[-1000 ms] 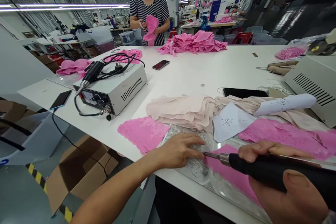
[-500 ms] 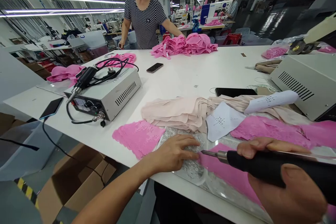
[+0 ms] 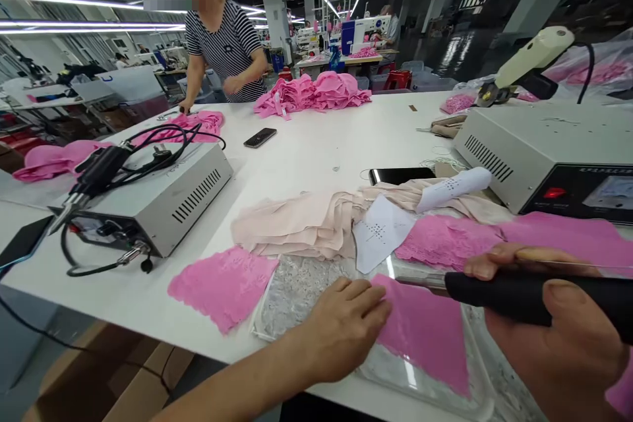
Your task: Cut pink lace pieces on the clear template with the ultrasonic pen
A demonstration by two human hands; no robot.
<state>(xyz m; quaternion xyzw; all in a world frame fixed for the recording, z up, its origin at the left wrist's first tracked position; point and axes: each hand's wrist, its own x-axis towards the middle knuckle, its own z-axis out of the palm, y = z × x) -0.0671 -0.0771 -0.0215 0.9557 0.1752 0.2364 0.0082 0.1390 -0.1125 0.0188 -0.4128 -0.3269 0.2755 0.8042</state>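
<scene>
My right hand is wrapped round a black-handled tool with a slim metal tip, pointing left. The tip is over the top edge of a pink fabric piece. My left hand has curled fingers closed at that piece's upper left corner. Under the fabric lies a clear plastic tray with a grey mottled look. A second pink lace piece lies left of the tray. Behind it are a beige fabric stack and a white dotted card.
A grey power box with a coiled black cable and hand tool stands left; another box stands right. Phones lie on the white table. Across it, a person in a striped top stands near a pink garment pile.
My view has turned right. My left fingers have gone from spread to curled. The pink piece now lies squarer across the tray. The person opposite reaches towards the left-hand pink fabric.
</scene>
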